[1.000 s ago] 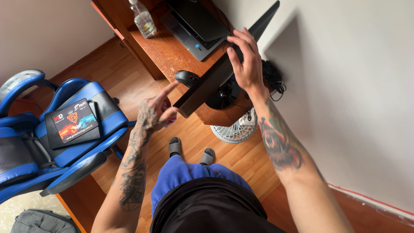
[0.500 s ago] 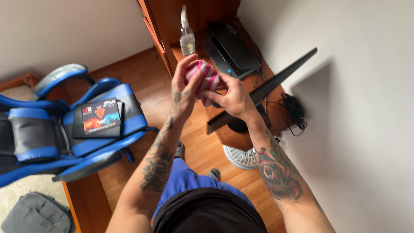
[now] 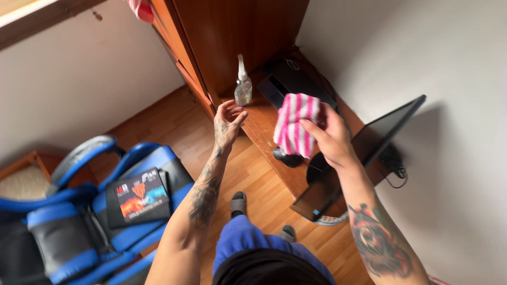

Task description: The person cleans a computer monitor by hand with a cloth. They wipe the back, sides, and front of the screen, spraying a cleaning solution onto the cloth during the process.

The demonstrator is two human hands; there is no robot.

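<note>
1. The right hand (image 3: 330, 140) holds a soft cloth (image 3: 296, 124) with pink and white stripes. Its fingers are pinched on the cloth's right edge, and the fabric hangs in loose folds above the wooden counter (image 3: 261, 124).
2. The left hand (image 3: 228, 122) is raised with nothing in it, palm up, fingers spread and slightly curled. It sits left of the cloth and just near of a spray bottle (image 3: 243, 87).
3. The spray bottle is clear plastic, slim and upright, with a pale nozzle. It stands on the far part of the counter.
4. A closed dark laptop (image 3: 290, 82), flat and rectangular, lies on the counter right of the bottle.
5. A thin black monitor (image 3: 369, 153) with a glossy screen stands tilted at the right, beneath the right forearm.
6. The counter is reddish-brown polished wood; the floor (image 3: 158, 119) is warm laminate planks.
7. At the near left is a padded blue and black chair (image 3: 79, 221), with a flat rectangular mouse pad (image 3: 140, 196) lying on its seat.
</note>
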